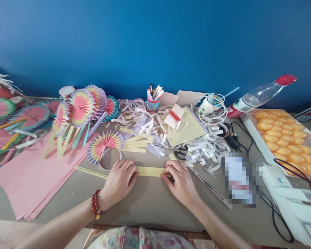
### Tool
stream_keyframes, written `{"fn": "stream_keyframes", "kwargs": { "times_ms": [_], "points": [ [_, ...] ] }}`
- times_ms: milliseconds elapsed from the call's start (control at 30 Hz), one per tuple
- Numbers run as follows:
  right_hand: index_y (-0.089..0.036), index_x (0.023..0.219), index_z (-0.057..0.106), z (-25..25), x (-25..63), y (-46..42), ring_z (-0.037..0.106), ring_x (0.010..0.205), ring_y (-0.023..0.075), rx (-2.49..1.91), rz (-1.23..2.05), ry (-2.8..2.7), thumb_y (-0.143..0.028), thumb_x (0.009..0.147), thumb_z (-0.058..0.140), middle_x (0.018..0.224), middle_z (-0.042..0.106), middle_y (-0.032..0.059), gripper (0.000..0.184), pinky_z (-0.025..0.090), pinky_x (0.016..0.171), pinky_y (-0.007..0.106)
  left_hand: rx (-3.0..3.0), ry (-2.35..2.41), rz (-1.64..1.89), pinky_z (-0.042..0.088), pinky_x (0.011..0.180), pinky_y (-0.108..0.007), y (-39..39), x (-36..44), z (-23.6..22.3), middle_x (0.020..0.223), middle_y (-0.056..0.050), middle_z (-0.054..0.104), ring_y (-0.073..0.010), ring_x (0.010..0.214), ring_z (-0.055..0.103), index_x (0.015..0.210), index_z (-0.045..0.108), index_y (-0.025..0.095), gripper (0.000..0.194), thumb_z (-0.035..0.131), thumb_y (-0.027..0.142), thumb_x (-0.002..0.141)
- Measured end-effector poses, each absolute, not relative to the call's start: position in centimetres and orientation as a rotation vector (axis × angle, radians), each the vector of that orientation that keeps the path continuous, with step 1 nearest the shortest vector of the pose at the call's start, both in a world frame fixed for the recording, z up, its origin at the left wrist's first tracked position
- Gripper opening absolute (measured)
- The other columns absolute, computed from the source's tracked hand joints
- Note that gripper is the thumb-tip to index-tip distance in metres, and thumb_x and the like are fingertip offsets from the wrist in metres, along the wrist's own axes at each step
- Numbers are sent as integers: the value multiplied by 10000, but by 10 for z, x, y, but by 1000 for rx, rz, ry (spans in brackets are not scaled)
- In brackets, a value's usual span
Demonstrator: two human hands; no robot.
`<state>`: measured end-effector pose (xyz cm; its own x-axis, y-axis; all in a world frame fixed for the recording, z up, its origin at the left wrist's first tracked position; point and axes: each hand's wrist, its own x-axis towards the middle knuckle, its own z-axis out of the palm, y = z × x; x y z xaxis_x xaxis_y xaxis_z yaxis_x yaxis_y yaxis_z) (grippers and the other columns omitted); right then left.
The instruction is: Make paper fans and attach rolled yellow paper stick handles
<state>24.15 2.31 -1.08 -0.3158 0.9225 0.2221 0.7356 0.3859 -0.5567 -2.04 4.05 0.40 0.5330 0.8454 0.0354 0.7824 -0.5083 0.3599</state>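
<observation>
A pale yellow paper strip (149, 171), with a lengthwise fold line or edge along its middle, lies on the table between my hands. My left hand (121, 177) has its fingers curled down on the strip's left end. At the right end, my right hand (179, 180) pinches it between thumb and fingers. Further narrow yellow strips (90, 172) stick out to the left of my left hand. Just behind that hand are a roll of tape (101, 162) and a pleated paper fan (103, 143) in pink, yellow and lilac.
Pink paper sheets (36, 176) and several paper fans (81, 108) cover the left. White paper scraps (204, 150) lie behind my right hand, with a pen-like tool (211, 188) nearby. At right are a bottle (259, 95), a tray of orange eggs (282, 138) and a white device (287, 197).
</observation>
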Motion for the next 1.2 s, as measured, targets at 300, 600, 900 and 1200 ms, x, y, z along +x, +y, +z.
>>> {"fn": "stream_keyframes", "kwargs": {
  "times_ms": [300, 600, 900, 1200],
  "points": [
    [-220, 825, 514, -13, 242, 23, 566, 911, 228, -1422, 526, -2115, -142, 908, 588, 962, 594, 51, 136, 437, 848, 369, 2476, 1357, 304, 439, 803, -378, 41, -21, 2, 911, -56, 583, -218, 858, 556, 851, 554, 184, 162, 447, 194, 973],
    [-228, 821, 540, -11, 242, 24, 578, 917, 224, -1445, 515, -2132, -139, 915, 533, 965, 608, 55, 129, 455, 846, 362, 2491, 1367, 315, 444, 800, -377, 40, -20, 2, 915, -59, 583, -219, 857, 563, 851, 560, 185, 161, 453, 196, 971],
    [-225, 927, 655, -12, 238, 18, 555, 993, 246, -1376, 314, -2229, -114, 956, 489, 986, 627, 75, 202, 453, 894, 392, 2477, 1386, 301, 450, 803, -386, 40, -22, 2, 936, -67, 580, -228, 868, 564, 861, 537, 179, 133, 466, 202, 972],
    [-300, 1238, 673, -11, 235, 17, 575, 1022, 201, -1177, 198, -2456, -219, 1031, 462, 1077, 690, 42, 307, 446, 942, 339, 2524, 1385, 257, 439, 794, -380, 39, -18, 5, 957, -73, 593, -229, 879, 562, 882, 565, 181, 193, 414, 202, 1001]
  ]
}}
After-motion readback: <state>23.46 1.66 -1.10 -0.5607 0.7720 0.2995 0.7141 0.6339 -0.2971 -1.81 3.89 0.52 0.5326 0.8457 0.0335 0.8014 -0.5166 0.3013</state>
